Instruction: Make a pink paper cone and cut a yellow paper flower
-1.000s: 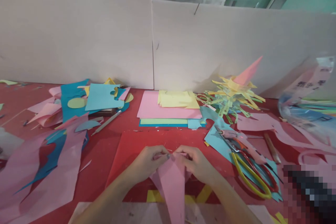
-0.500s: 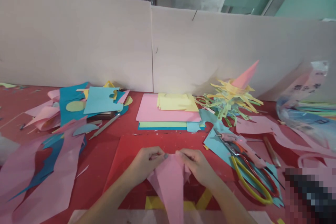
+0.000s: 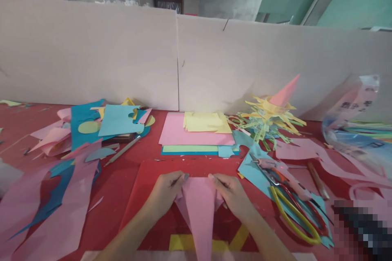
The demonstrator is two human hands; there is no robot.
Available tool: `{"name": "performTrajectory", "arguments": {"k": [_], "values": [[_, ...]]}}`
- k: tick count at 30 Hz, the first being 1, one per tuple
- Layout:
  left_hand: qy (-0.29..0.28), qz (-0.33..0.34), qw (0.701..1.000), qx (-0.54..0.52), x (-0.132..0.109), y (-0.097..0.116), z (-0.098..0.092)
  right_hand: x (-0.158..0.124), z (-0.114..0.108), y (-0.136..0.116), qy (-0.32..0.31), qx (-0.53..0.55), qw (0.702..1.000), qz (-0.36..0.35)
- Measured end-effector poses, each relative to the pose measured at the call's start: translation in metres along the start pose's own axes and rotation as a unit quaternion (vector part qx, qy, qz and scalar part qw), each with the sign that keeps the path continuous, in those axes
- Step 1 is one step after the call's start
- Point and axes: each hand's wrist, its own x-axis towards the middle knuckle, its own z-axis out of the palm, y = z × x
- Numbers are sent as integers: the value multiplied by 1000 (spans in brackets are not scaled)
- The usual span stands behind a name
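A folded sheet of pink paper (image 3: 200, 208) hangs between my two hands, its far edge wide and its near end narrowing to a point toward me. My left hand (image 3: 167, 191) pinches the far left corner between thumb and fingers. At the far right corner, my right hand (image 3: 231, 193) pinches it the same way. Pink flaps stick out below both sides of the fold. Under the hands lies a red board (image 3: 147, 179), and yellow paper strips (image 3: 180, 242) lie near its front edge.
A pink hot glue gun (image 3: 284, 173) and scissors with red and yellow handles (image 3: 294, 220) lie on blue paper at right. Stacked coloured paper (image 3: 171, 128) sits behind the board. A fringed paper piece with a pink cone (image 3: 284, 91) stands back right. Pink scraps (image 3: 70, 200) spread left.
My hands have moved apart along the far edge of the pink paper, which now looks flatter and wider between them. The camera view has tipped slightly upward.
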Motion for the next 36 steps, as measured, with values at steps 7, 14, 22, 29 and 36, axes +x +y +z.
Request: {"name": "performTrajectory", "arguments": {"k": [7,14,22,29,36], "values": [[-43,-14,998,-33,-2,2,-2,3,-1,4,25,30,999,-11],[-55,-21,997,-51,-2,4,-1,1,0,7,19,55,998,-3],[-39,-15,997,-72,0,-3,0,1,3,3,8,54,998,-34],[-81,-25,995,-53,-3,5,-1,-2,3,0,-29,21,999,-11],[-67,-19,996,-47,-2,4,1,1,5,0,-12,5,1000,-24]]}}
